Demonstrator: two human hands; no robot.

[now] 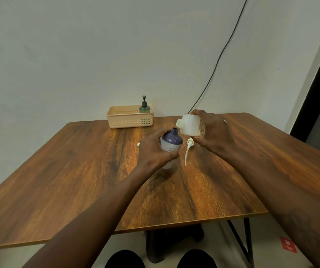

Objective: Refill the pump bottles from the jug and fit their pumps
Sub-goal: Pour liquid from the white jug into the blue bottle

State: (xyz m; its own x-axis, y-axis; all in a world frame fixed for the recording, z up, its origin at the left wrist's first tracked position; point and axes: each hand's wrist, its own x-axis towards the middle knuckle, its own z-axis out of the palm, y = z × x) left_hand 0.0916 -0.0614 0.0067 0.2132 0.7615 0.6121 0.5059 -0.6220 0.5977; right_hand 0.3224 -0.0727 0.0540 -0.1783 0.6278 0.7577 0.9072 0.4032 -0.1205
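Wooden counter (78,171), peach basket (128,120) at its far edge.

Jug (190,126): white plastic, tipped on its side above the counter, spout pointing left and uncapped. Right hand (215,132) has its fingers curled round the jug's body, thumb under. Likely semi-stiff with a smooth wall, and its weight shifts as liquid moves, so take hold mid-body, not at the neck.

Purple bottle (171,140): neck open, no pump, tilted toward the jug spout, close to it but not touching. Left hand (153,153) has its fingers wrapped round the lower white half. It looks light and thin-walled, so a hard squeeze could dent it or spill; a grip low on the body keeps the mouth free.

Green bottle (145,108) stands in the basket's right end with its pump on.

Loose white pump (189,142) lies on the counter between the hands, dip tube pointing toward the camera. It is light, with a bendy tube, so pick it up by the collar.

Small white bit (138,144) lies left of the left hand; can't tell what it is.
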